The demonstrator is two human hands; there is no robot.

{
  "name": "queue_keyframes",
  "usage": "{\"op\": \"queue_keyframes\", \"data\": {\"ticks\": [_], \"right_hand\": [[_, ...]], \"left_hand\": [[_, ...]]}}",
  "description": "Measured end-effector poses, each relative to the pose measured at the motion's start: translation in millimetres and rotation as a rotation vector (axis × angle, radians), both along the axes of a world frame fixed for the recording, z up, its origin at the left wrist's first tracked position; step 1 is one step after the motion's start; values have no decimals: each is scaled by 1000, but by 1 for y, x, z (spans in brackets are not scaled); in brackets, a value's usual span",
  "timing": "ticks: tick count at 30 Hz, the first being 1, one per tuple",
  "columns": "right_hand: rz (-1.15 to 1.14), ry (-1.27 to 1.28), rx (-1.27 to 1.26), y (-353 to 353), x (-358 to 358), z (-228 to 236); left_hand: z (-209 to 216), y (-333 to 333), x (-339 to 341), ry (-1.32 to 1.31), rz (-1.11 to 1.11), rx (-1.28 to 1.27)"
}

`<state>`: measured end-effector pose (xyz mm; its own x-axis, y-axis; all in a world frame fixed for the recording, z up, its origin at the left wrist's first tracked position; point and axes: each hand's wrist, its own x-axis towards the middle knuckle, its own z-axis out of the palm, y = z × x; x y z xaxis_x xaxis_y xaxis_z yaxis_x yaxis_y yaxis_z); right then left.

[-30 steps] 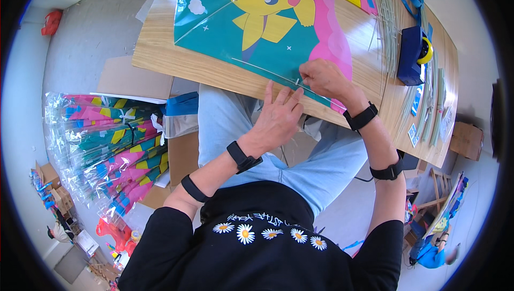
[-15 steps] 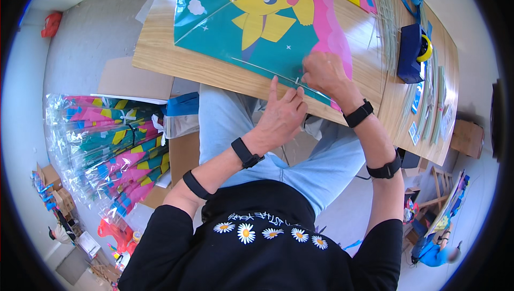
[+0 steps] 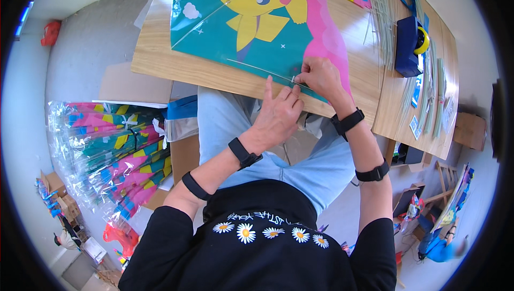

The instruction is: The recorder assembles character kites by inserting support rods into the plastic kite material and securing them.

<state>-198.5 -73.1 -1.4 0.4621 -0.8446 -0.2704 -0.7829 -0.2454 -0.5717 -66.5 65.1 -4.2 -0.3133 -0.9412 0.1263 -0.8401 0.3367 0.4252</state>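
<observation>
A colourful kite (image 3: 257, 17) lies flat on the wooden worktop (image 3: 160, 60). The left hand (image 3: 278, 114) presses flat, fingers spread, on its near edge; just beside it, the right hand (image 3: 318, 76) pinches a thin rod (image 3: 257, 67) lying across the kite.

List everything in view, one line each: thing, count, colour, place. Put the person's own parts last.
Printed plastic kite sheet: one, teal and pink with a yellow cartoon figure, flat on the table.
Wooden table: one, light brown, in front of the person.
Thin rod: one, pale, along the kite's near edge.
Bundle of thin sticks: one, pale green, right of the kite.
Tape dispenser: one, dark blue with a yellow roll, table's right end.
Wrapped kite packs: a pile, multicoloured, floor on the left.
Left hand: flat at the table's near edge.
Right hand: pinching at the rod's end.
</observation>
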Motion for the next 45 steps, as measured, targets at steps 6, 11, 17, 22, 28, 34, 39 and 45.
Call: {"op": "queue_keyframes", "data": {"ticks": [6,11,17,22,28,34,39,45], "right_hand": [[-112,103,-140,-2,-2,-6],[-568,-104,-459,-26,-59,-2],[-1164,-115,-772,-88,-228,23],[-1245,-389,-237,-111,-251,46],[-1278,-718,-17,-115,-261,53],[-1243,-913,27,-103,-268,61],[-1143,-1008,30,-84,-260,66],[-1181,-1583,237,-58,-262,18]], "left_hand": [[3,-5,-4,-22,-25,23],[6,0,7,-5,-45,45],[9,0,1,18,-70,60],[7,2,1,8,-64,75],[10,0,-7,-16,-84,55],[10,-3,-14,-12,-103,86],[9,-1,-8,-2,-100,87],[8,-2,-9,5,-100,87]]}}
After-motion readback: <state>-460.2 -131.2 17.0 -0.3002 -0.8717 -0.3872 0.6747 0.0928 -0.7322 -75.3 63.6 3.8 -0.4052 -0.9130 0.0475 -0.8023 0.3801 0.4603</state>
